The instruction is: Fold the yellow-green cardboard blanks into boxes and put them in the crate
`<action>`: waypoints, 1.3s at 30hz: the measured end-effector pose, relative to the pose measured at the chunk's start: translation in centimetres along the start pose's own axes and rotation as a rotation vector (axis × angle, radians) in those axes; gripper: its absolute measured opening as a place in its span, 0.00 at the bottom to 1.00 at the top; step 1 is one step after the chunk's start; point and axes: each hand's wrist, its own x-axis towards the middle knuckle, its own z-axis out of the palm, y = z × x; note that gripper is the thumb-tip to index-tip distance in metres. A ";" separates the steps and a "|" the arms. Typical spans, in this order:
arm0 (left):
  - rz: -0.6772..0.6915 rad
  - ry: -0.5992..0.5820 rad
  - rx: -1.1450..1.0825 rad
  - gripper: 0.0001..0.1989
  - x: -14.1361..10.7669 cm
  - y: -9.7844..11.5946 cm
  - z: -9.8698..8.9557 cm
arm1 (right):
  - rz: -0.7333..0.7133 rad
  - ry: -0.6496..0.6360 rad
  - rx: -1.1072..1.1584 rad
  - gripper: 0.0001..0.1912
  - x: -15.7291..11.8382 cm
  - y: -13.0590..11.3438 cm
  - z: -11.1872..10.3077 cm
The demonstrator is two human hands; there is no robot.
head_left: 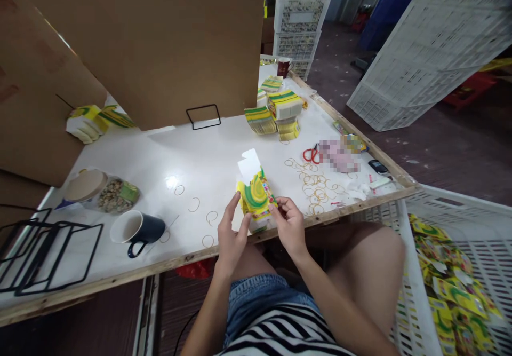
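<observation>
A small yellow and green printed carton (256,193) is held between my two hands above the near edge of the white table. White flaps stand up from its far end. My left hand (232,230) grips the carton's left side, thumb and fingers on it. On the right side, my right hand (291,222) pinches the carton near its lower end. Beyond it on the table stand bundles of flat yellow and green cartons (261,120). Loose rubber bands (314,185) lie scattered to the right of my hands.
A dark mug (150,229), a bag of nuts (119,195) and black wire racks (60,252) stand at left. Red-handled scissors (312,155) lie at right. A white crate (476,212) at lower right holds yellow packets. Tall cardboard (172,46) walls the back.
</observation>
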 end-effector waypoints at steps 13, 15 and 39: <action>-0.277 -0.340 -0.680 0.35 -0.3 1.4 0.5 | 0.264 -0.224 0.391 0.21 -3.5 -1.2 -1.5; -0.271 -0.341 -0.665 0.34 -0.4 1.7 0.5 | 0.251 -0.218 0.381 0.20 -3.6 -1.1 -1.6; -0.232 -0.167 -0.419 0.33 -2.1 2.4 1.4 | -0.043 -0.066 -0.044 0.18 -4.0 0.0 -3.3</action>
